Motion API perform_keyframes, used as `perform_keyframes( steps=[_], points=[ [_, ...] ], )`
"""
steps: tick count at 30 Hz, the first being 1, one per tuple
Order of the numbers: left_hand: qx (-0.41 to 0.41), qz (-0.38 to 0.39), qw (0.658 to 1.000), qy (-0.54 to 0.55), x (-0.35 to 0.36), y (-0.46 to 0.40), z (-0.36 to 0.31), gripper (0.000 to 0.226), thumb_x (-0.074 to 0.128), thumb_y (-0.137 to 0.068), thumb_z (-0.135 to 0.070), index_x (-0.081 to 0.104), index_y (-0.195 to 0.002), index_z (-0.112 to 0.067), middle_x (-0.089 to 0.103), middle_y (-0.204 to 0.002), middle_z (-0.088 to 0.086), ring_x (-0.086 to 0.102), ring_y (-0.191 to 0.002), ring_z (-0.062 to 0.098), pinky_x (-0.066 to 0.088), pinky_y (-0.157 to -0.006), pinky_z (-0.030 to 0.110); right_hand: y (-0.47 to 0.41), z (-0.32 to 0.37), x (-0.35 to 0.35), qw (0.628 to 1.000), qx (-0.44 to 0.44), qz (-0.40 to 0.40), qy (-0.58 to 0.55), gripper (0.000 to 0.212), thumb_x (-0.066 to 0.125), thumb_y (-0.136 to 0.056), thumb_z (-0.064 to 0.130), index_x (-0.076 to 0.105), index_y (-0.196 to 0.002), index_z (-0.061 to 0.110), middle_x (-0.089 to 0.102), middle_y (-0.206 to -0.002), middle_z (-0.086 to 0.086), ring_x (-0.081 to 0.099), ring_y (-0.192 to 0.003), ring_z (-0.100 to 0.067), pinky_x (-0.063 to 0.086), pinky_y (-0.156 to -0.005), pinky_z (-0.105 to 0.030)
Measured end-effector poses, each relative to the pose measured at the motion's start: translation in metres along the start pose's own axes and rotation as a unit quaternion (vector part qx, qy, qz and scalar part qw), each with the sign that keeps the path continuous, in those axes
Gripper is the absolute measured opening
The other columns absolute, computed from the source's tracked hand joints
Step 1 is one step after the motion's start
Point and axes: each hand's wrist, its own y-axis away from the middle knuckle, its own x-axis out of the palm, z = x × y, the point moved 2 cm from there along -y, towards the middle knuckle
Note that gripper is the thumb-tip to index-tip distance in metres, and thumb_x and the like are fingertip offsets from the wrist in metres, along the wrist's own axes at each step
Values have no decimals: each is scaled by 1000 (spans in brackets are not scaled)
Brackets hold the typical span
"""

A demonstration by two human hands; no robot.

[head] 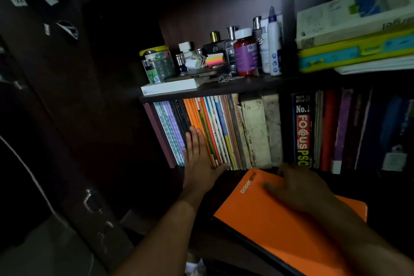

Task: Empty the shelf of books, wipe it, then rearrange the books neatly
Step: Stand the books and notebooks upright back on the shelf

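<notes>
**Orange notebook held at the shelf edge beside a full row of books**

Nearest the camera, a flat orange soft-cover notebook (275, 219) is held on top of a dark book or cover whose black edge shows beneath it. The right hand (298, 186) rests on the orange cover, its fingers (283, 170) curled over the far edge and clamped on the notebook; the hand is blurred, so the exact hold is hard to read. White lettering on the cover reads "papergrid".

Just beyond, the left hand (197, 154) is laid flat, fingers straight and together, against the spines of the row of thin upright notebooks (201, 127) on the dark wooden lower shelf (224, 171). These spines are teal, lilac, black, orange and striped. Beside them stand two worn cream-coloured thick volumes (259, 130), and past a divider a black and red paperback (302, 127) marked "2013-14", "No.1" and "FOCUS PSC".

Whether the notebook is being taken out or put back cannot be settled; the packed, upright row suggests the rearranging step. If so, the next move calls for a gap to be opened or steadied by the left hand and the notebook turned upright to slide in.

Farther up, bottles and jars (244, 54) are crowded on the upper shelf; a stack of flat books (354, 29) lies to the right. Their labels are too small to be read.
</notes>
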Motion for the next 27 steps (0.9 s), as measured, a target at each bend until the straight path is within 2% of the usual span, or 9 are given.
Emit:
perform_keyframes(
  steps=[3,6,8,10,12,14,18,23,27],
  points=[
    [6,12,999,50,-2,10,-9,123,69,-86,-60,-23,-157,-20,-36,-162,-7,-28,-151,15,6,-122,40,0,2,-2,1000,-3,-13,-9,66,43,-87,77,59,-120,22,62,-121,-3,57,-111,-21,47,-93,-34],
    [-25,53,981,185,-10,28,-15,99,59,-90,-65,-2,-162,-32,-25,-163,-22,-15,-152,0,10,-118,31,5,4,-7,997,-9,-52,-57,65,38,-91,76,55,-128,25,63,-119,-4,62,-108,-23,51,-90,-39],
    [-75,74,957,272,-15,38,-12,77,53,-84,-78,37,-151,-43,5,-167,-22,12,-149,-5,22,-118,31,8,3,-14,988,8,-89,-125,62,35,-92,74,51,-125,24,66,-113,-5,65,-102,-27,53,-86,-43],
    [-118,97,941,303,-17,47,-11,74,48,-72,-94,63,-124,-42,50,-149,-10,45,-135,2,38,-113,35,10,2,-21,977,24,-113,-177,58,34,-92,71,48,-115,20,68,-102,-9,67,-95,-33,53,-81,-43],
    [-160,135,913,351,-16,56,-13,89,58,-64,-94,63,-128,-33,68,-126,-7,64,-117,11,49,-106,43,12,3,-24,965,24,-128,-226,50,39,-93,68,47,-106,21,68,-95,-10,67,-91,-34,53,-79,-43],
    [-170,135,881,420,-22,61,-20,88,76,-63,-76,59,-131,-24,73,-117,-4,70,-107,14,55,-99,44,15,7,-26,955,17,-138,-263,44,43,-94,65,48,-101,22,68,-89,-7,67,-87,-33,52,-77,-42],
    [-160,138,831,515,-29,68,-27,74,82,-66,-49,58,-129,-17,72,-121,3,69,-112,20,56,-95,34,19,14,-28,930,8,-174,-324,42,46,-94,62,50,-107,22,66,-86,-4,66,-85,-34,50,-74,-40],
    [-151,237,832,479,-30,74,-32,52,73,-73,-53,69,-115,-24,76,-109,-12,69,-107,7,51,-91,20,22,14,-28,889,8,-230,-395,41,45,-94,62,49,-106,23,64,-85,1,64,-78,-26,54,-74,-45],
    [-178,193,832,488,-30,72,-30,28,74,-84,-41,73,-107,-25,76,-106,-11,69,-102,6,49,-92,21,16,14,-22,884,-20,-234,-403,28,49,-98,48,51,-111,23,67,-94,-1,64,-83,-21,49,-74,-37]
  ],
)
